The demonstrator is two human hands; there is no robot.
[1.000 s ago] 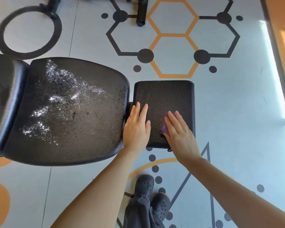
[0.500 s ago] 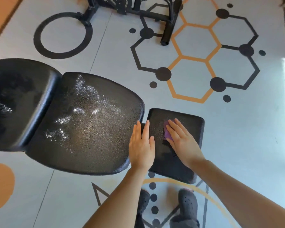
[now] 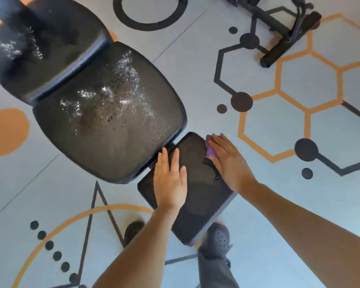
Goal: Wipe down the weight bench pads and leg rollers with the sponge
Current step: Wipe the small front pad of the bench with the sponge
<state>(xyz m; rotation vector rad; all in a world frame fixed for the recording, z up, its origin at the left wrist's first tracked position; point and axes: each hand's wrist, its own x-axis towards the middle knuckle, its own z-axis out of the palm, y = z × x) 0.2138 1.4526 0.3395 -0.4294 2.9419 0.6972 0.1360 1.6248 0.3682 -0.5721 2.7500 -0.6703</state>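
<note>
Purple sponge (image 3: 211, 151) lies flat under right hand (image 3: 229, 161) at small pad's (image 3: 197, 206) far corner. Left hand (image 3: 170, 179), open and empty, braces it; unwiped length runs toward the feet.

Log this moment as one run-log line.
right hand: pressing purple sponge on small pad | left hand: flat on pad | seat pad: wet

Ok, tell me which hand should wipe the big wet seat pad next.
Right. The right hand already presses the purple sponge on the small pad, beside the wet seat pad. The left hand lies flat and empty, probably steadying it.
</note>
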